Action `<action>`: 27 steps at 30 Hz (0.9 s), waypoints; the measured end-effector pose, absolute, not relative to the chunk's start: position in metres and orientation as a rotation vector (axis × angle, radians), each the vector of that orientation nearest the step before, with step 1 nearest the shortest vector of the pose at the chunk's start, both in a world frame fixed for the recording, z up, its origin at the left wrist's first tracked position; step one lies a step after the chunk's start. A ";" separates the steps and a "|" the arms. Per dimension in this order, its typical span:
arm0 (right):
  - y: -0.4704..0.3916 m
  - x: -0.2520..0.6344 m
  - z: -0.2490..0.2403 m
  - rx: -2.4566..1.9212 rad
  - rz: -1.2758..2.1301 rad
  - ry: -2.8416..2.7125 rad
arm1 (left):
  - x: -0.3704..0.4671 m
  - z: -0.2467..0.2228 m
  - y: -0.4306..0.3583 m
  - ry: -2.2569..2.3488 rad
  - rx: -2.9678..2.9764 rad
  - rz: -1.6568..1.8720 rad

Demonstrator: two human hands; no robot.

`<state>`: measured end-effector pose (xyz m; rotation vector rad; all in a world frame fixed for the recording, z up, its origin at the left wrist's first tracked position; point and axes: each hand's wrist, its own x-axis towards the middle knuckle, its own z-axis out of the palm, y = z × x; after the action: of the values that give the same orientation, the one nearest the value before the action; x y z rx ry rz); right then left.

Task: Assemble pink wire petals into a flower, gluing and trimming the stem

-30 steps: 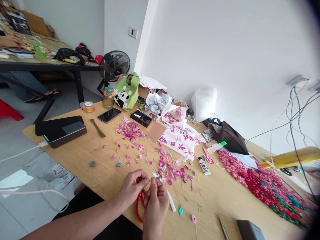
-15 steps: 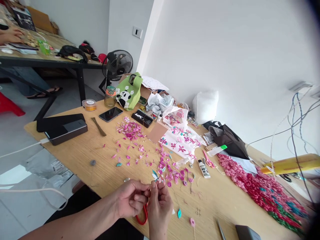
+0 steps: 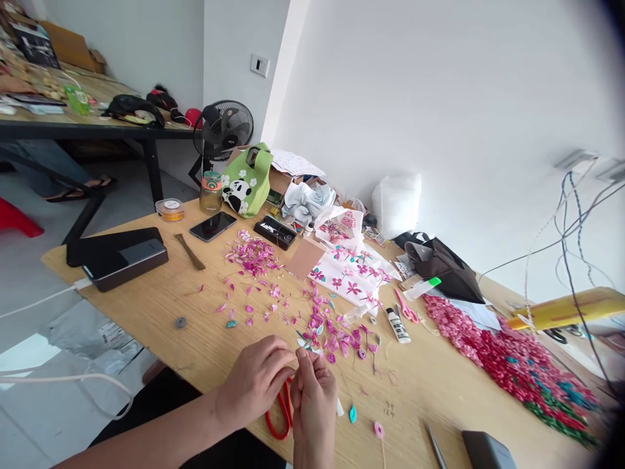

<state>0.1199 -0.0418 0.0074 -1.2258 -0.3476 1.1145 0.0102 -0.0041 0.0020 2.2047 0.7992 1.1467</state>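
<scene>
Teal and white slivers of a small floral piece (image 3: 307,340) poke out just beyond my right hand (image 3: 315,387), whose thumb and fingers are pinched closed on it. From where I watch, my left hand (image 3: 256,378) is also closed, thumb against curled fingers, its tips meeting the right ones; I cannot tell what thin thing, if any, lies between them. The floral piece is over the near part of the bench (image 3: 205,303), at the edge of the scattered magenta petals (image 3: 336,342). Beneath and between my hands I see the red handles (image 3: 278,420) of a tool, its head hidden. Just right of my right hand lies a white stick (image 3: 340,408), mostly covered, then a teal leaf (image 3: 353,413) on a fine stem and a pink roll (image 3: 378,429). Farther off, a heap of pink petals (image 3: 252,254) sits near a black case (image 3: 275,232) and a phone (image 3: 213,226). To the right, a black-capped bottle (image 3: 398,327) lies near pink scissors (image 3: 407,307), with a long mass of pink and red blossoms (image 3: 502,358) beyond.
</scene>
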 end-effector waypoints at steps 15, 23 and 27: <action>-0.043 0.110 0.001 -1.416 0.882 -0.431 | 0.026 -0.001 0.002 0.873 1.327 0.953; -0.046 0.110 0.007 -1.638 0.593 -0.652 | 0.030 0.004 0.005 0.725 0.923 0.793; -0.045 0.110 0.003 -1.593 0.586 -0.653 | 0.028 0.005 0.006 0.656 0.873 0.776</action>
<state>0.1105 -0.0448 0.0027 -1.5932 -0.6527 0.5859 0.0280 0.0057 0.0051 0.8734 0.6562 0.7758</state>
